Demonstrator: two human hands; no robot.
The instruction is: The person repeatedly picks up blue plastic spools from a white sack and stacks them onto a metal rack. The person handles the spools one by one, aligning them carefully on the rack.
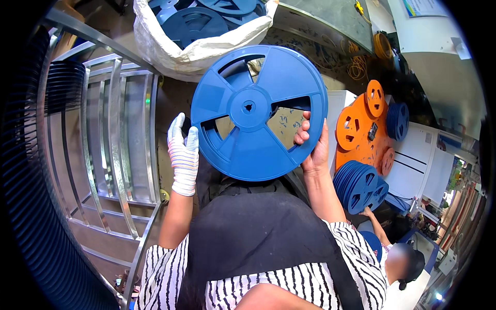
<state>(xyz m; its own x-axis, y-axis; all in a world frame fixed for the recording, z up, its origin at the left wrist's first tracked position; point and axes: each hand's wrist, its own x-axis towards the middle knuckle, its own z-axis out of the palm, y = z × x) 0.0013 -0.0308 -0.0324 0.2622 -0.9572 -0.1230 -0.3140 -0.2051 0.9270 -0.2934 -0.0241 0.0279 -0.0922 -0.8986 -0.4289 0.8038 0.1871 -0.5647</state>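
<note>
A large blue plastic reel (pixel 253 155) is held up in front of my chest, its flat face with a small hub hole turned toward me. Several wedge-shaped openings pierce the face. My right hand (pixel 316 150), bare, grips the reel at its right rim, with fingertips showing through an opening and the thumb along the outer edge. At the left rim, my left hand (pixel 183 155) wears a white striped knit glove. Its fingers are stretched upward and the thumb stands apart, close to the rim; I cannot tell whether it touches.
A white woven sack (pixel 168 59) of blue reels stands ahead. A metal rack cart (pixel 116 155) and dense rows of dark blue reels (pixel 46 222) fill the left. To the right are an orange table (pixel 361 139), stacked blue reels (pixel 356 188) and a co-worker (pixel 405 266) reaching toward them.
</note>
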